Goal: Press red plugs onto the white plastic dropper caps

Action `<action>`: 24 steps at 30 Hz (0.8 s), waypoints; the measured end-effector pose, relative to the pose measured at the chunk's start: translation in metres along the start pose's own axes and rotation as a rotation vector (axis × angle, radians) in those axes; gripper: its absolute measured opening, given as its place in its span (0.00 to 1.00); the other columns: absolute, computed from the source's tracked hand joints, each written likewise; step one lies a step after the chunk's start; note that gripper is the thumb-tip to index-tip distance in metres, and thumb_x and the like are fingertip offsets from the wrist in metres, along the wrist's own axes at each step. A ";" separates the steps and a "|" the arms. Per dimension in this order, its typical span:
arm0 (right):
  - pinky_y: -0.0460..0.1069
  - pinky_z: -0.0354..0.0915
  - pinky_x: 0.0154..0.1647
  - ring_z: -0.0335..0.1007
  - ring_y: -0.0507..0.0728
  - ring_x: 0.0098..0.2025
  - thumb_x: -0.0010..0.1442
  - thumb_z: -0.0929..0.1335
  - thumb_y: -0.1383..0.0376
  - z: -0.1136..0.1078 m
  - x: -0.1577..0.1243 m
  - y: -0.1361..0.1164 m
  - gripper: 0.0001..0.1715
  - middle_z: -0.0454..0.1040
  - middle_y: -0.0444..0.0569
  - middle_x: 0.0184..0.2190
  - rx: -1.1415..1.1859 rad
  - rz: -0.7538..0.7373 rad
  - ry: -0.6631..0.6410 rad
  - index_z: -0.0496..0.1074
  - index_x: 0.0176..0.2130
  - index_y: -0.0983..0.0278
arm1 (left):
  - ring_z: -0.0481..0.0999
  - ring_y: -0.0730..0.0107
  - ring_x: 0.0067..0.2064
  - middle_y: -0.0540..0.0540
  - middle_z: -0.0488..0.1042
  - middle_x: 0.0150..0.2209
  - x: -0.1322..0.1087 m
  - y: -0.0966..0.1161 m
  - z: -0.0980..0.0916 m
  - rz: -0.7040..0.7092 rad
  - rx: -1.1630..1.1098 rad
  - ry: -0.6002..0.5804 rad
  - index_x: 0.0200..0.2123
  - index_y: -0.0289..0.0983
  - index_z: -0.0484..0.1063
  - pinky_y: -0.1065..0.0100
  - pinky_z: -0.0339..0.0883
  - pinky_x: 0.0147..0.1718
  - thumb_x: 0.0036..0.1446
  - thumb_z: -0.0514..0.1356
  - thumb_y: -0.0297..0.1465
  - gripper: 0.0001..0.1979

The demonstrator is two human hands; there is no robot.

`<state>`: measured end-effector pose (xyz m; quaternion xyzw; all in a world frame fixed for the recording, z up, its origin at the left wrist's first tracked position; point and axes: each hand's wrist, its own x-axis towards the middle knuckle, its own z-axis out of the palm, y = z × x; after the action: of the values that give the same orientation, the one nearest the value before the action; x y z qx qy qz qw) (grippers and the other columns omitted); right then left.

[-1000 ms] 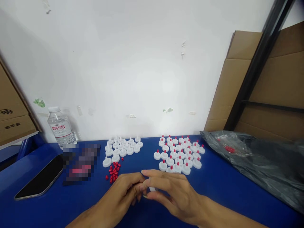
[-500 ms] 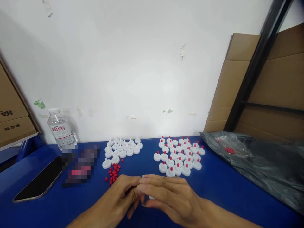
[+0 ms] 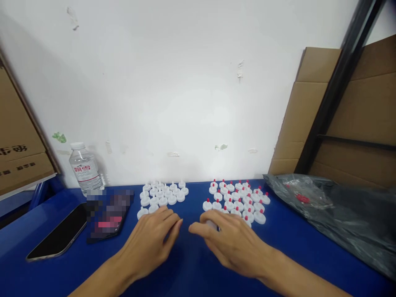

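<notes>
My left hand (image 3: 156,237) is loosely curved, fingers and thumb bent, by the front of a group of white plastic lids (image 3: 172,200) with bare nozzles. It covers the spot of the small red caps, and I see nothing in it. On the right, my right hand (image 3: 232,239) is at the near edge of a second group of white lids (image 3: 259,218) with red caps on their nozzles. Part of a white lid (image 3: 212,224) shows between its bent fingers. It looks gripped there, though the fingers hide most of it.
A water bottle (image 3: 85,169), a phone (image 3: 60,231) and a second dark device (image 3: 122,214) stand or lie on the left of the blue table (image 3: 192,264). A dark plastic bag (image 3: 346,218) covers the right side. Cardboard (image 3: 309,107) leans on the wall.
My hands were together at the table's middle around a white lid. Now they are apart, the left moved left over the red caps, the right towards the red-capped lids. The view shifted slightly.
</notes>
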<state>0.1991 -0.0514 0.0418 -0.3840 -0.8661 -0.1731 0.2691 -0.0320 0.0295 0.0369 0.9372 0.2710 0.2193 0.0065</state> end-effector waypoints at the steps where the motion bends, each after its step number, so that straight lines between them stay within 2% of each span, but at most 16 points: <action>1: 0.47 0.67 0.28 0.75 0.57 0.36 0.67 0.59 0.76 -0.003 0.004 0.006 0.24 0.76 0.50 0.42 -0.034 -0.002 0.007 0.69 0.55 0.57 | 0.72 0.58 0.40 0.43 0.74 0.35 0.002 -0.005 0.001 -0.028 0.125 -0.013 0.35 0.36 0.73 0.63 0.64 0.37 0.72 0.48 0.28 0.16; 3: 0.47 0.66 0.30 0.75 0.56 0.37 0.68 0.59 0.75 -0.008 0.018 0.021 0.21 0.76 0.51 0.43 -0.065 0.025 0.023 0.72 0.53 0.58 | 0.71 0.52 0.45 0.39 0.75 0.39 0.005 -0.015 0.002 -0.084 0.315 -0.066 0.37 0.35 0.76 0.58 0.67 0.41 0.70 0.49 0.24 0.15; 4: 0.48 0.66 0.33 0.75 0.56 0.38 0.70 0.61 0.73 -0.010 0.026 0.030 0.18 0.77 0.50 0.42 -0.058 0.086 0.014 0.73 0.52 0.59 | 0.71 0.50 0.46 0.38 0.75 0.41 0.006 -0.019 0.002 -0.106 0.374 -0.093 0.38 0.34 0.77 0.55 0.67 0.44 0.69 0.50 0.23 0.15; 6: 0.51 0.67 0.42 0.76 0.58 0.41 0.71 0.65 0.68 -0.013 0.044 0.050 0.11 0.79 0.49 0.41 -0.044 0.217 0.008 0.75 0.49 0.60 | 0.72 0.49 0.46 0.36 0.76 0.42 0.008 -0.025 0.002 -0.139 0.426 -0.127 0.39 0.33 0.78 0.52 0.68 0.47 0.69 0.50 0.23 0.15; 8: 0.54 0.66 0.50 0.76 0.60 0.44 0.69 0.68 0.68 -0.013 0.060 0.067 0.09 0.80 0.50 0.40 -0.048 0.302 0.016 0.77 0.47 0.61 | 0.72 0.49 0.47 0.35 0.76 0.42 0.008 -0.028 0.003 -0.161 0.420 -0.135 0.41 0.32 0.79 0.51 0.68 0.49 0.70 0.52 0.25 0.14; 11: 0.53 0.68 0.46 0.77 0.61 0.43 0.66 0.71 0.68 -0.008 0.072 0.085 0.05 0.82 0.49 0.37 -0.027 0.431 -0.015 0.79 0.42 0.60 | 0.73 0.49 0.48 0.35 0.77 0.42 0.007 -0.028 0.005 -0.176 0.392 -0.142 0.43 0.33 0.79 0.52 0.67 0.50 0.70 0.52 0.27 0.14; 14: 0.49 0.69 0.41 0.79 0.59 0.41 0.65 0.73 0.65 0.004 0.071 0.091 0.03 0.83 0.46 0.37 0.024 0.514 -0.084 0.79 0.41 0.60 | 0.73 0.49 0.49 0.35 0.77 0.43 0.007 -0.028 0.007 -0.179 0.373 -0.173 0.44 0.32 0.79 0.52 0.67 0.50 0.70 0.52 0.26 0.15; 18: 0.50 0.71 0.38 0.78 0.55 0.34 0.68 0.72 0.62 0.027 0.062 0.092 0.07 0.81 0.46 0.34 0.063 0.565 -0.202 0.76 0.42 0.63 | 0.74 0.50 0.48 0.35 0.77 0.45 0.006 -0.032 0.010 -0.180 0.360 -0.218 0.46 0.33 0.79 0.54 0.69 0.48 0.69 0.50 0.21 0.17; 24: 0.54 0.75 0.42 0.76 0.55 0.39 0.71 0.69 0.59 0.048 0.050 0.102 0.13 0.77 0.49 0.44 0.037 0.613 -0.343 0.74 0.49 0.66 | 0.75 0.52 0.49 0.38 0.78 0.46 0.006 -0.033 0.014 -0.171 0.368 -0.264 0.49 0.36 0.78 0.55 0.68 0.47 0.63 0.50 0.13 0.22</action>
<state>0.2326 0.0679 0.0429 -0.6447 -0.7462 -0.0014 0.1659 -0.0388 0.0625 0.0226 0.9169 0.3814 0.0405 -0.1105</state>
